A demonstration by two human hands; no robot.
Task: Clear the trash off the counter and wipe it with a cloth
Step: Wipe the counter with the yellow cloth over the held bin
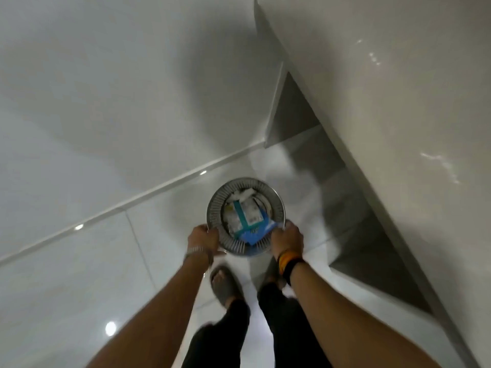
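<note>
- Seen from above: a person stands on a glossy white tiled floor point(79, 274), both bare arms reaching down and forward.
- One round, silver, perforated metal waste bin point(246, 217) sits low between the two hands, over the floor just ahead of the feet; whether its base touches the tiles cannot be told.
- The left hand point(204, 240) has its fingers curled shut around the bin's near-left rim; a pale bracelet circles that wrist.
- The right hand point(287, 240) has its fingers closed over the near-right rim; black and orange bands sit on that wrist.
- Inside the bin lies the trash: one white and teal carton point(243, 215), one blue wrapper point(256, 233) against the near-right side, and crumpled white paper point(243, 193) at the far side.
- A smooth pale grey counter point(398, 115) fills the right side; its long straight edge runs diagonally from top centre to bottom right, with a shadowed recess point(345, 195) beneath.
- A white skirting strip point(132, 199) marks where the floor meets the plain white wall point(93, 88) on the left.
- Open floor lies to the left of the bin; the counter base stands near on the right.
- One grey slipper point(225, 285) and two dark trouser legs show below the hands.
</note>
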